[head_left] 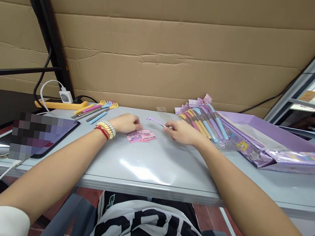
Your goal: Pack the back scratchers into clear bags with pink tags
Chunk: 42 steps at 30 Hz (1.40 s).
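My left hand (127, 122), with bracelets at the wrist, has its fingers curled at the upper left edge of a small fan of pink printed cards (142, 136). What its fingertips hold, if anything, is too small to tell. To the right, my right hand (180, 132) pinches a thin purple item (154, 121) with a curved end pointing left. Behind that hand lie packaged pens (204, 121) with pink tags in clear bags. Loose fork-ended pens (95, 110) in several colours rest left of my left hand.
An open purple box (263, 145) stands at the right. At the left are a tablet (55, 137), a phone, a white charger (65, 96) with cables, and a yellow-orange object (60, 105). Cardboard (166, 63) lines the back. A metal frame rises at each side.
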Each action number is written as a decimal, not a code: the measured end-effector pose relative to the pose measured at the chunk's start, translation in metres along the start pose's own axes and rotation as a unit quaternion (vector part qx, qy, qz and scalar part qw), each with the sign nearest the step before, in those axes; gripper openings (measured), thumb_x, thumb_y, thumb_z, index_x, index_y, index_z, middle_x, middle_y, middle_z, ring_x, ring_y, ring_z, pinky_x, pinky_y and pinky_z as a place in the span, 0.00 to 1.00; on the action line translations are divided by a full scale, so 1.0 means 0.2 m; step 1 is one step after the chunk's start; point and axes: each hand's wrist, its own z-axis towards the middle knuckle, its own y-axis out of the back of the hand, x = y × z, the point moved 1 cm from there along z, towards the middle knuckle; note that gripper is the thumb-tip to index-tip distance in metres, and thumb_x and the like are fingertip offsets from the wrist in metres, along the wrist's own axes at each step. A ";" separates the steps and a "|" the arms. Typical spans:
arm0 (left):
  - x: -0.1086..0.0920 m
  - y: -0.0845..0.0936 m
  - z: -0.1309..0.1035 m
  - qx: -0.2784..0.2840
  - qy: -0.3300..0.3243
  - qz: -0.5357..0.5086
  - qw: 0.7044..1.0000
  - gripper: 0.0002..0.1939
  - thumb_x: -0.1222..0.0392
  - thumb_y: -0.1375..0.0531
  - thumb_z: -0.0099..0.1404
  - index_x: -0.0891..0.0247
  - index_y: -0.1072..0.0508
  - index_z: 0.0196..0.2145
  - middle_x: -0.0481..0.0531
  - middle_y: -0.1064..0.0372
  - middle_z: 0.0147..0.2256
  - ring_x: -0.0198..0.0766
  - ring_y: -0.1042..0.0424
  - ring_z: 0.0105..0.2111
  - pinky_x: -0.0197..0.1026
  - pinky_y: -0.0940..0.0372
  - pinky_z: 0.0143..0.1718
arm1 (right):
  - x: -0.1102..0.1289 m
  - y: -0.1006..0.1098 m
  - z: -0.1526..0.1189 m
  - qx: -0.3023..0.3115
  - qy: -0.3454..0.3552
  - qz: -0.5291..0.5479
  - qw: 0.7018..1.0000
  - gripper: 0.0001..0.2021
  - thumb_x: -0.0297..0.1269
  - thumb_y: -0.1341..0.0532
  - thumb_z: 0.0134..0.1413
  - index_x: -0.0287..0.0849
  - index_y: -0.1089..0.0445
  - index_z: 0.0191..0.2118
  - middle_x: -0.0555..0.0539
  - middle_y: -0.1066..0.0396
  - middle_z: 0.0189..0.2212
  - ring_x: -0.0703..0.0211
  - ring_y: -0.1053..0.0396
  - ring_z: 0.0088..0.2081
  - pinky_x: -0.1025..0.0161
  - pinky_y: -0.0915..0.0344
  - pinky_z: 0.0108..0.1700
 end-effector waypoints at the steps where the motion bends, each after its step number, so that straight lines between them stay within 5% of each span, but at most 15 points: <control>1: 0.00 0.01 -0.01 0.014 0.015 0.002 1.000 0.22 0.41 0.45 0.56 0.62 0.27 0.34 0.54 0.26 0.35 0.41 0.31 0.33 0.37 0.43 0.30 | 0.00 0.00 0.00 0.000 0.000 0.000 1.000 0.14 0.41 0.49 0.60 0.41 0.28 0.37 0.45 0.29 0.23 0.57 0.33 0.29 0.65 0.45 0.32; 5: 0.02 0.03 -0.02 0.087 0.041 0.007 0.995 0.27 0.35 0.39 0.44 0.62 0.27 0.31 0.53 0.26 0.32 0.42 0.32 0.31 0.37 0.44 0.28 | -0.02 -0.01 0.02 -0.013 -0.013 -0.010 1.000 0.15 0.41 0.50 0.61 0.39 0.29 0.36 0.42 0.27 0.31 0.56 0.32 0.33 0.65 0.45 0.32; 10: 0.04 0.02 -0.01 0.113 0.030 -0.005 0.993 0.23 0.38 0.37 0.44 0.61 0.28 0.26 0.50 0.29 0.26 0.38 0.35 0.27 0.37 0.46 0.27 | -0.08 0.02 0.04 -0.052 -0.078 -0.046 0.995 0.18 0.42 0.54 0.63 0.38 0.30 0.35 0.38 0.27 0.38 0.53 0.31 0.37 0.64 0.43 0.34; 16: 0.06 0.03 -0.01 0.114 0.023 -0.035 0.993 0.20 0.42 0.36 0.43 0.62 0.30 0.24 0.47 0.34 0.23 0.35 0.40 0.24 0.36 0.48 0.25 | -0.17 0.02 0.05 0.008 -0.155 -0.132 0.979 0.24 0.55 0.48 0.56 0.36 0.29 0.35 0.34 0.27 0.36 0.48 0.29 0.36 0.61 0.42 0.32; 20: 0.07 0.04 -0.01 0.116 0.023 -0.062 0.991 0.16 0.49 0.35 0.42 0.61 0.31 0.25 0.45 0.35 0.21 0.35 0.40 0.24 0.36 0.48 0.25 | -0.19 0.02 0.04 0.043 -0.181 -0.138 0.973 0.21 0.54 0.39 0.46 0.38 0.28 0.34 0.36 0.27 0.38 0.48 0.29 0.37 0.61 0.41 0.31; 25: 0.09 0.06 -0.01 0.074 0.075 -0.072 0.992 0.06 0.59 0.42 0.47 0.61 0.29 0.26 0.49 0.29 0.27 0.37 0.34 0.28 0.36 0.44 0.28 | -0.20 0.03 0.04 0.069 -0.191 -0.130 0.970 0.21 0.55 0.38 0.43 0.39 0.29 0.28 0.39 0.27 0.32 0.50 0.30 0.33 0.61 0.41 0.29; 29: 0.14 0.08 0.01 0.022 0.133 -0.019 0.991 0.08 0.64 0.45 0.47 0.63 0.28 0.27 0.54 0.26 0.33 0.41 0.30 0.34 0.36 0.41 0.31 | -0.20 0.04 0.04 0.062 -0.196 -0.113 0.972 0.19 0.54 0.35 0.38 0.41 0.32 0.25 0.42 0.28 0.31 0.52 0.30 0.32 0.62 0.42 0.27; 37: 0.17 0.06 0.02 0.002 0.138 0.023 0.990 0.09 0.55 0.42 0.49 0.62 0.28 0.27 0.56 0.25 0.32 0.44 0.28 0.35 0.38 0.40 0.30 | -0.15 0.04 0.01 0.092 -0.163 -0.038 0.982 0.10 0.35 0.39 0.40 0.43 0.38 0.15 0.47 0.31 0.18 0.58 0.34 0.22 0.63 0.43 0.26; 42: 0.10 0.06 0.00 -0.096 0.123 -0.028 0.987 0.13 0.50 0.43 0.55 0.63 0.30 0.28 0.58 0.26 0.33 0.45 0.29 0.35 0.39 0.39 0.32 | -0.11 0.03 0.02 0.020 -0.100 -0.048 0.994 0.06 0.30 0.42 0.37 0.43 0.42 0.21 0.50 0.35 0.19 0.61 0.38 0.23 0.65 0.49 0.24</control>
